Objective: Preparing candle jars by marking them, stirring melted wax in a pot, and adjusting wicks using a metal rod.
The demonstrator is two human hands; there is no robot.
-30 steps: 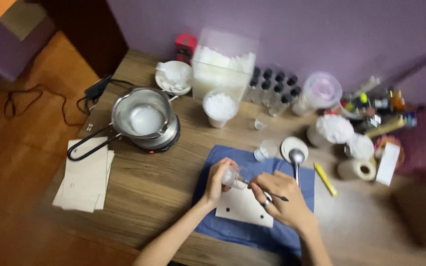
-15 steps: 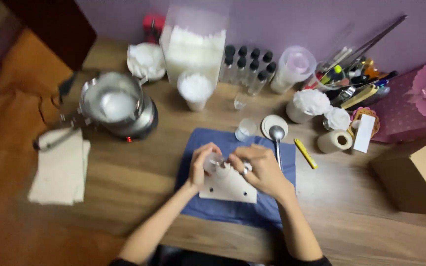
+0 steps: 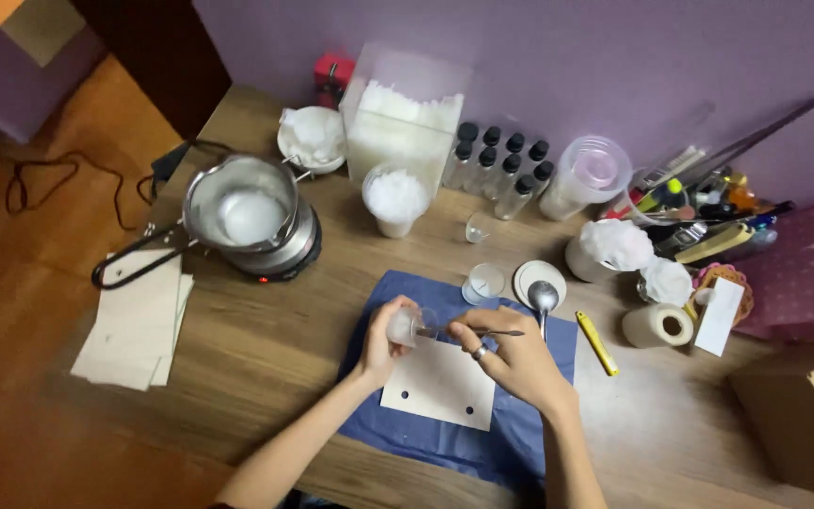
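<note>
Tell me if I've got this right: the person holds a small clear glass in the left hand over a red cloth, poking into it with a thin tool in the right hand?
Nearly right. In the head view the cloth is blue, not red. The left hand does hold a small clear glass, and the right hand pokes a thin tool into it.

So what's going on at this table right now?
A person sits at a wooden table, working over a blue cloth with a white card on it. The left hand holds a small clear glass jar tipped on its side, while the right hand pokes a thin metal tool towards its mouth. A metal pot with white contents sits on a small hotplate to the left.
</note>
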